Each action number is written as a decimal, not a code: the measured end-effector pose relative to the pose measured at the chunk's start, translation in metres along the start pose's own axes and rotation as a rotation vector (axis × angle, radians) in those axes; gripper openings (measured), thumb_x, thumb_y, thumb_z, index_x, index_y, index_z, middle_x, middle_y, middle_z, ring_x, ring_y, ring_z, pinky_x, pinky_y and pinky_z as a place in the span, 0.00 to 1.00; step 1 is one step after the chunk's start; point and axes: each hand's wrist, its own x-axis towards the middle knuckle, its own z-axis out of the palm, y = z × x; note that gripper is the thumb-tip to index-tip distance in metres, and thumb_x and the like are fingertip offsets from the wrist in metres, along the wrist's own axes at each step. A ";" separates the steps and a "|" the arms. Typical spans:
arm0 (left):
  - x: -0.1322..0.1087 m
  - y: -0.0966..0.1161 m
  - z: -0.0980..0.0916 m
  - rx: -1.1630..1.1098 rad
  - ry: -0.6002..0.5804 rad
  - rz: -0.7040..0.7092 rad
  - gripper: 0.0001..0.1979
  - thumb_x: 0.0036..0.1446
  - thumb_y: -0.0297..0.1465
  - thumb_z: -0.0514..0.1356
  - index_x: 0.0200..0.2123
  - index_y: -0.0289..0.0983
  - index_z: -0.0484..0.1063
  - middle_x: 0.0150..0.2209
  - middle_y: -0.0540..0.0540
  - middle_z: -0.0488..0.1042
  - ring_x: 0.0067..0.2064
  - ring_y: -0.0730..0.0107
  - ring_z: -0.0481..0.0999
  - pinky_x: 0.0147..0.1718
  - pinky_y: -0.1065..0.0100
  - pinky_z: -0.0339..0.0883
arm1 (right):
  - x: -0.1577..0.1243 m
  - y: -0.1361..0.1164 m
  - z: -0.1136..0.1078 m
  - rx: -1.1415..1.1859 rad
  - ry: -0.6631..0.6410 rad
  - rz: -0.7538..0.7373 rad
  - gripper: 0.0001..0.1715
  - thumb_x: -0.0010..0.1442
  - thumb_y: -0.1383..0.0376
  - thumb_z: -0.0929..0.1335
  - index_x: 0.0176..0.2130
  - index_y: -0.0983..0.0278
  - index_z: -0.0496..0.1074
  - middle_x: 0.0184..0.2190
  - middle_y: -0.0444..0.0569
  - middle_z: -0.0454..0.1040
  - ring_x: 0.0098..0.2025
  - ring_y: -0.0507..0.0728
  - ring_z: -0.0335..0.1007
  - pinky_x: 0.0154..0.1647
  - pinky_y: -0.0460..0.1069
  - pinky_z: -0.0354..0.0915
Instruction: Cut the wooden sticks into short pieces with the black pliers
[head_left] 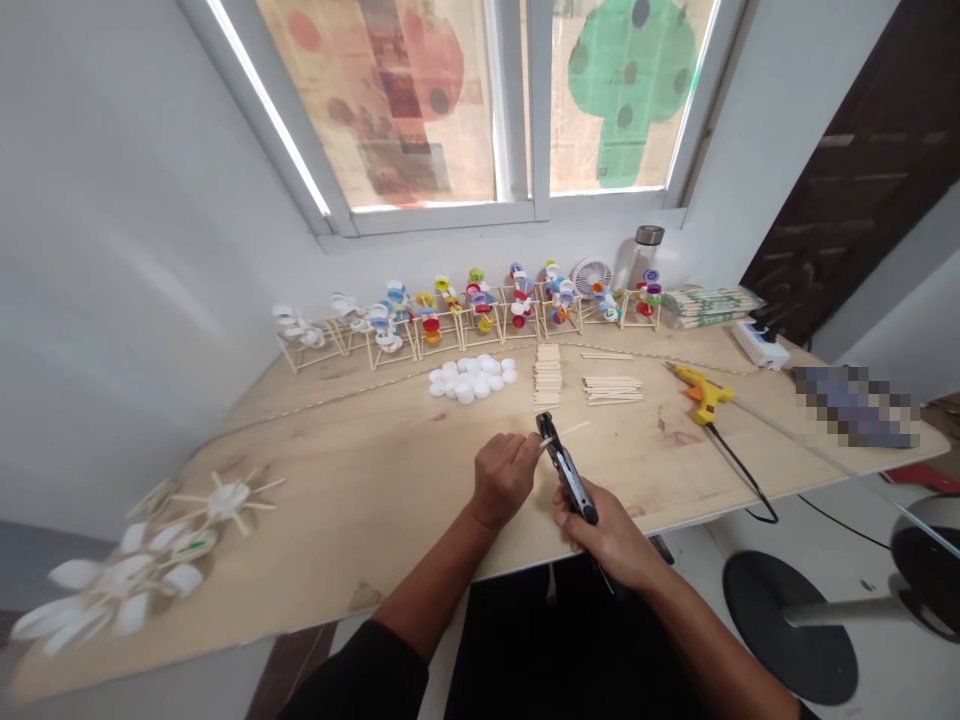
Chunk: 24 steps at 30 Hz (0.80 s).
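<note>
My right hand [611,530] is closed round the handles of black-and-silver cutting pliers [571,480], whose head points away from me over the near side of the table. My left hand [506,475] is closed in a pinch on a thin wooden stick [576,428]. The stick runs across the pliers' jaws and its far end pokes out to the right. Just beyond the pliers lie a column of short cut sticks [547,375] and a pile of longer sticks [613,390]. White bottle caps [469,378] are grouped to the left of them.
Small stick frames with colourful cap wheels [480,305] line the back of the wooden table [337,460]. A yellow glue gun [705,392], its cable, and a power strip [761,345] sit at right. White paddle wheels [127,580] lie at left. A fan [592,277] and bottle [643,260] stand behind.
</note>
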 end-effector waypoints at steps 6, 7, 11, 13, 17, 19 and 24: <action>0.012 0.011 -0.020 0.056 -0.149 -0.048 0.06 0.58 0.27 0.50 0.33 0.34 0.66 0.20 0.50 0.63 0.23 0.73 0.61 0.24 0.70 0.52 | -0.002 0.005 0.004 -0.036 0.080 -0.024 0.08 0.53 0.66 0.63 0.36 0.63 0.64 0.24 0.41 0.64 0.23 0.50 0.61 0.25 0.44 0.58; 0.013 0.012 -0.024 0.068 -0.160 -0.049 0.07 0.58 0.27 0.50 0.33 0.34 0.66 0.20 0.50 0.63 0.23 0.73 0.61 0.25 0.69 0.52 | -0.002 0.005 0.005 -0.039 0.085 -0.028 0.08 0.53 0.66 0.63 0.36 0.63 0.64 0.24 0.41 0.64 0.23 0.50 0.61 0.25 0.45 0.58; 0.018 0.014 -0.033 0.097 -0.188 -0.027 0.06 0.58 0.28 0.51 0.34 0.34 0.67 0.22 0.49 0.63 0.26 0.71 0.62 0.26 0.68 0.52 | -0.004 0.004 0.006 -0.070 0.095 -0.043 0.08 0.53 0.66 0.62 0.37 0.63 0.64 0.25 0.41 0.64 0.25 0.50 0.62 0.26 0.45 0.58; 0.019 0.014 -0.035 0.106 -0.197 0.001 0.06 0.57 0.28 0.52 0.35 0.34 0.67 0.22 0.49 0.64 0.25 0.71 0.62 0.26 0.68 0.52 | -0.005 0.002 0.006 -0.110 0.107 -0.032 0.08 0.53 0.66 0.62 0.37 0.63 0.64 0.25 0.41 0.65 0.25 0.51 0.62 0.26 0.45 0.58; 0.019 0.012 -0.038 0.141 -0.210 0.041 0.05 0.57 0.28 0.53 0.33 0.33 0.67 0.21 0.50 0.64 0.24 0.72 0.62 0.25 0.68 0.51 | -0.010 -0.008 0.008 -0.217 0.142 -0.036 0.07 0.53 0.67 0.62 0.36 0.63 0.64 0.25 0.42 0.68 0.27 0.52 0.63 0.29 0.46 0.58; 0.018 0.010 -0.041 0.146 -0.223 0.066 0.04 0.56 0.27 0.53 0.32 0.33 0.67 0.20 0.50 0.63 0.23 0.72 0.61 0.24 0.68 0.51 | -0.011 -0.012 0.009 -0.257 0.151 -0.046 0.07 0.53 0.67 0.62 0.35 0.63 0.64 0.26 0.42 0.68 0.29 0.53 0.64 0.31 0.46 0.58; 0.014 0.001 -0.046 0.123 -0.254 0.190 0.04 0.57 0.27 0.53 0.33 0.32 0.66 0.21 0.50 0.64 0.22 0.73 0.62 0.24 0.68 0.52 | -0.013 -0.016 0.012 -0.321 0.131 -0.040 0.08 0.52 0.67 0.62 0.36 0.63 0.64 0.25 0.43 0.69 0.28 0.53 0.65 0.29 0.45 0.57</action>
